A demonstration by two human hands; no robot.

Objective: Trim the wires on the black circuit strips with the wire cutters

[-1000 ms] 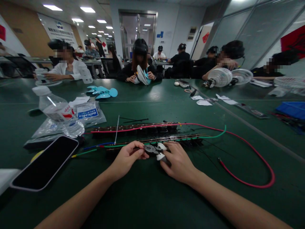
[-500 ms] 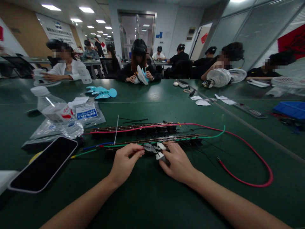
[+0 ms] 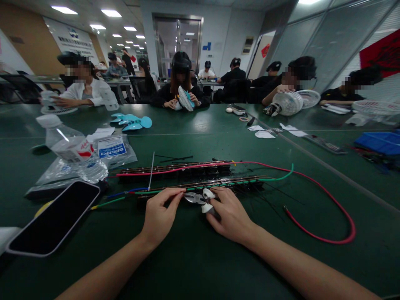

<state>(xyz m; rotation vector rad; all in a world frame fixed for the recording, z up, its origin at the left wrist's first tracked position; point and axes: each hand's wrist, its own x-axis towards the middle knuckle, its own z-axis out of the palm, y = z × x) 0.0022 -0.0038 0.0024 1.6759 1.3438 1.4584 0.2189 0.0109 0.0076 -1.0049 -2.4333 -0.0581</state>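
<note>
My right hand (image 3: pixel 229 210) is closed around the light grey and white handles of a pair of cutting pliers (image 3: pixel 194 198), whose metal jaws point left. Thumb and forefinger of my left hand (image 3: pixel 161 210) are pinched together beside the jaw tips; whatever sits between them is too small to make out. Just beyond both hands lies a dark strip with a green wire (image 3: pixel 246 181) running along it. Behind it is a similar strip (image 3: pixel 206 167) with a red cable (image 3: pixel 315 180) that loops out to the right. A white cable tie (image 3: pixel 151 171) sticks up from the nearer strip.
A phone (image 3: pixel 56 218) and a plastic bottle (image 3: pixel 73 143) are on the left, by a clear bag (image 3: pixel 117 150). Light blue fan blades (image 3: pixel 133 121) lie farther back. Thin black ties (image 3: pixel 173 159) are scattered around the strips. Other people sit across the table handling fan parts.
The pliers' jaws have shifted slightly left and down and show more clearly. My left fingertips have drawn a little to the left. The whole view has moved slightly.
</note>
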